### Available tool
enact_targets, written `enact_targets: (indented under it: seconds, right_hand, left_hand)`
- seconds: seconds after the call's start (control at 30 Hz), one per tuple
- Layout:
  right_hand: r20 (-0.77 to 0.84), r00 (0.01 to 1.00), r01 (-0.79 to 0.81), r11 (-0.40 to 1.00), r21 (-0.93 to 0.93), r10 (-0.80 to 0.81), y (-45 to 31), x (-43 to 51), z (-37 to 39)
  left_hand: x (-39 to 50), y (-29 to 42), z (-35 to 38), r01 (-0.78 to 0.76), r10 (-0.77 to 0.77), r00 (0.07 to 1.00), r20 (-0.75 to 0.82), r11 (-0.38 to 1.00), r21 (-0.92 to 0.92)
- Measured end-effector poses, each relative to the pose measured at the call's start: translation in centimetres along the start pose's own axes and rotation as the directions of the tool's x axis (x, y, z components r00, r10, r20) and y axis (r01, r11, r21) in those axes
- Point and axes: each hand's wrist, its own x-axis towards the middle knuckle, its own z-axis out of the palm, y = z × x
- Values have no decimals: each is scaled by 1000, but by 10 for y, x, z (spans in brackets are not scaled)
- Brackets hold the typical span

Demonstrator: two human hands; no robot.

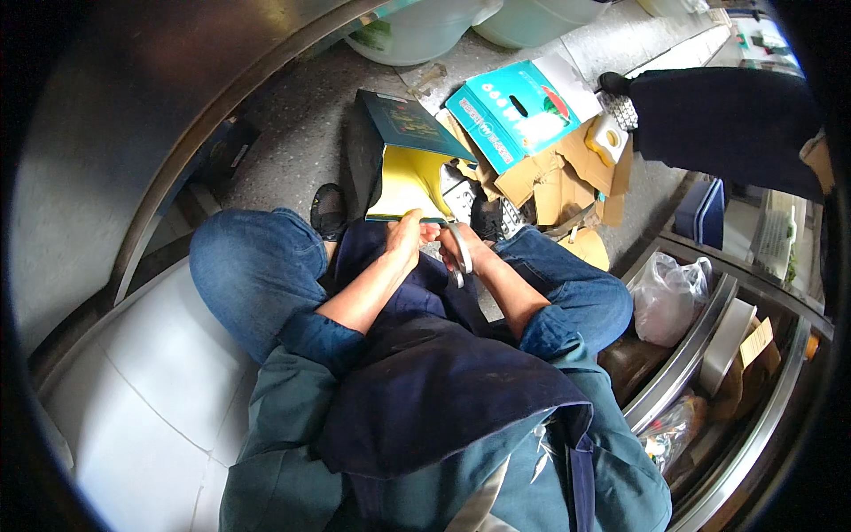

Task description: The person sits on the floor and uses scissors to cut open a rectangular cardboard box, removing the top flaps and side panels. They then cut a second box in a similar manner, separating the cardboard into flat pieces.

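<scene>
A dark green cardboard box [361, 143] stands tilted between my feet, its open side facing me and its yellow lining [409, 179] showing. My left hand [404, 241] pinches the near edge of this box, thumb on top. Right beside it, my right hand [459, 245] holds a pair of scissors by their pale grey handles [461, 251]. The blades are at the box's near edge, mostly hidden, so I cannot tell how far apart they are.
Flattened brown cardboard [565, 183] and a teal carton [515, 110] with a watermelon picture lie ahead on the floor. Translucent tubs [415, 36] stand beyond. Another person's dark-clothed leg [718, 126] is at the right, above metal shelving [685, 359] holding a plastic bag [668, 299].
</scene>
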Motion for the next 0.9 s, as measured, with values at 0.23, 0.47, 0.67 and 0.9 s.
enact_targets:
  seconds: [0.23, 0.47, 0.67, 0.9]
  right_hand:
    - [35, 999, 11, 1000, -24, -10, 12, 18, -2]
    - [-86, 969, 162, 858, -487, -232, 45, 67, 16]
    - [203, 965, 255, 786, -563, -168, 20, 33, -22]
    - [294, 955, 19, 999, 35, -28, 19, 33, -11]
  left_hand:
    - [-3, -1, 2, 33, -33, 999, 18, 999, 1]
    - [-3, -4, 0, 3, -3, 1000, -9, 1000, -25]
    - [-14, 4, 4, 26, -26, 1000, 2, 998, 50]
    - [-11, 6, -3, 18, -20, 999, 49, 999, 48]
